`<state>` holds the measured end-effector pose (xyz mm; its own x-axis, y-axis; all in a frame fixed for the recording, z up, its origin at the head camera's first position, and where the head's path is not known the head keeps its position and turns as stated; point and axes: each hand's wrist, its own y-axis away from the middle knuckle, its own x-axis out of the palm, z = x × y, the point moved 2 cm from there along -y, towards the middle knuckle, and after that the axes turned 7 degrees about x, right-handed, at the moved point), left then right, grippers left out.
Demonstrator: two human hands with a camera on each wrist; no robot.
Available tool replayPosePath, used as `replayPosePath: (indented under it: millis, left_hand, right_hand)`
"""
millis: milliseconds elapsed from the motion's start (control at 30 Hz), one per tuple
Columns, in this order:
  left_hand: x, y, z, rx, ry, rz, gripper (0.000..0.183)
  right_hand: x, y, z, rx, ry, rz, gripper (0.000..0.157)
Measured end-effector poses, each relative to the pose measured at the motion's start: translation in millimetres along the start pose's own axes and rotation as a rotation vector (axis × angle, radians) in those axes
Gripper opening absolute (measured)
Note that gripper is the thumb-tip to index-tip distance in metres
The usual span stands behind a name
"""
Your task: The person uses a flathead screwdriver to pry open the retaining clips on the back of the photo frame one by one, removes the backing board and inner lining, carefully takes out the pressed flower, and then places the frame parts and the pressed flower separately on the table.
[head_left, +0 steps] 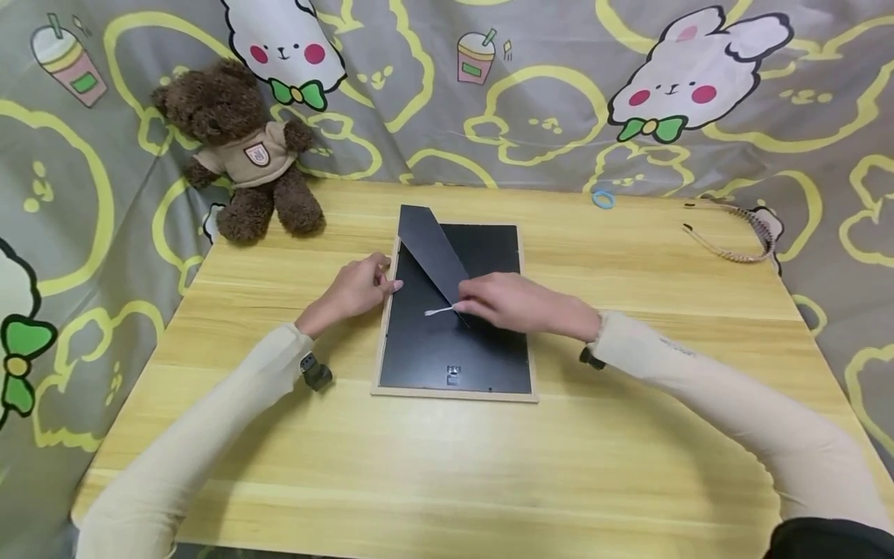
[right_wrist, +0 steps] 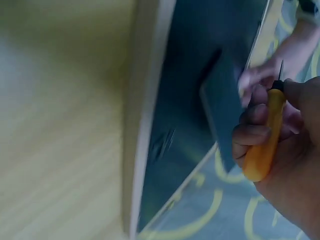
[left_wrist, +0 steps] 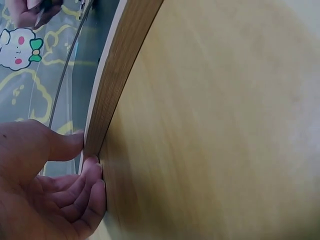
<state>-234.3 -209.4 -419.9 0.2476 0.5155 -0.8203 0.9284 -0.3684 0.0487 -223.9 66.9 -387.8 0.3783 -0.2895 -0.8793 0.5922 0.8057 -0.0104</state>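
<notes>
A picture frame (head_left: 490, 365) lies face down on the table, its black back up and its pale wooden edge around it. From that back the black easel stand (head_left: 436, 252) tilts up toward the far left. My left hand (head_left: 356, 285) grips the frame's left edge, thumb (left_wrist: 67, 146) on top and fingers curled against the wooden side. In my right hand (head_left: 513, 303) I hold an orange-handled tool (right_wrist: 266, 137) with a thin metal shaft (head_left: 438, 311). The shaft points left over the back, close to the stand. My palm hides the handle in the head view.
A brown teddy bear (head_left: 247, 155) sits at the back left of the table (head_left: 615, 466). Toward the back right lie a blue ring (head_left: 603, 199) and a braided headband (head_left: 740, 252). A patterned curtain (head_left: 538, 109) hangs behind. A small metal hanger (head_left: 453, 376) sits near the frame's front edge.
</notes>
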Motion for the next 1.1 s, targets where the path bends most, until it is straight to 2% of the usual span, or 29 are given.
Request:
replayPosePath:
  millis: [200,400,633,900,1100]
  left_hand:
    - [-4.1,-2.8,5.9,-0.004,0.016,-0.007,0.054]
    - [-6.0,-8.3,11.5,-0.009,0.046,0.014,0.053]
    - [-9.3,-11.1,19.0,-0.023,0.082,0.062,0.056]
    - [-6.4,-11.7,20.9,-0.023,0.164,0.068,0.058]
    - [-5.0,-11.4,19.0,-0.031,0.166,0.087,0.058]
  right_hand:
    - [25.9,-21,21,0.014,0.027,0.077,0.026]
    - [44.0,-36,27,0.018,0.096,0.042,0.033]
    - [54.6,-51,37,-0.014,0.207,0.042,0.036]
    - [56.2,-59,52,0.02,0.238,0.167,0.022]
    - [65.2,-65,48,0.001,0.255,0.122,0.032]
